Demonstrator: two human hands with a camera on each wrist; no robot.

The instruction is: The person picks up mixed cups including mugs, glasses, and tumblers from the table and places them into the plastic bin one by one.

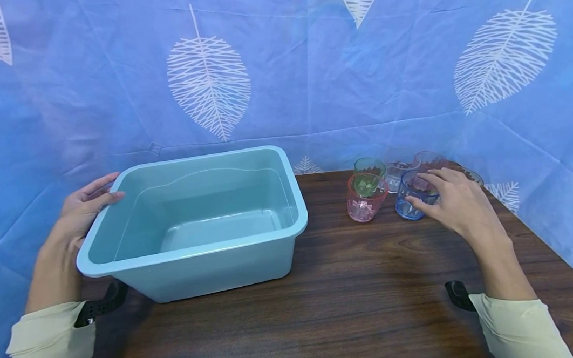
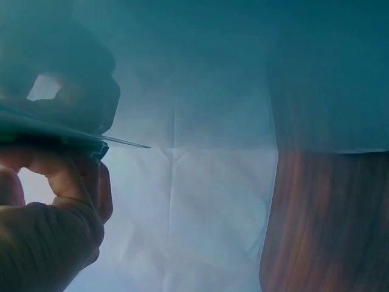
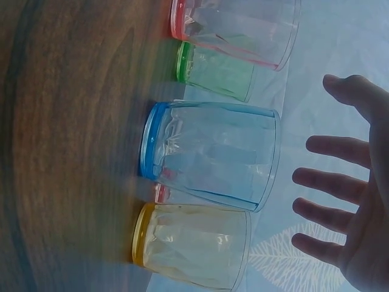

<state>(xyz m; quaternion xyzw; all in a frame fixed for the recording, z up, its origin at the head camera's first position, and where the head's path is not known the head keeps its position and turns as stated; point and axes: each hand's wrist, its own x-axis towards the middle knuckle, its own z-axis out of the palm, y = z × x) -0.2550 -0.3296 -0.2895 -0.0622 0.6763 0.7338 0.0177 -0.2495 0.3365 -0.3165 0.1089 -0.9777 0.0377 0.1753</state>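
A light blue plastic basin (image 1: 209,272) stands on the left of the table. At its left end my left hand (image 1: 86,208) grips the rim, thumb over the edge and fingers on the outer side; the left wrist view shows this hand (image 2: 58,207) close up against the basin wall. My right hand (image 1: 455,200) hovers over a clear cup with a blue base (image 1: 409,207), fingers spread. In the right wrist view a gap shows between the fingertips of that hand (image 3: 358,182) and the blue cup (image 3: 213,155).
Around the blue cup stand a red cup (image 1: 361,210), a green cup (image 1: 369,166), a colourless cup (image 1: 393,181), a pinkish cup (image 1: 428,158) and a yellow cup (image 3: 194,243). Behind the dark wooden table (image 1: 323,317) hangs a blue cloth (image 1: 305,80) with white leaf prints.
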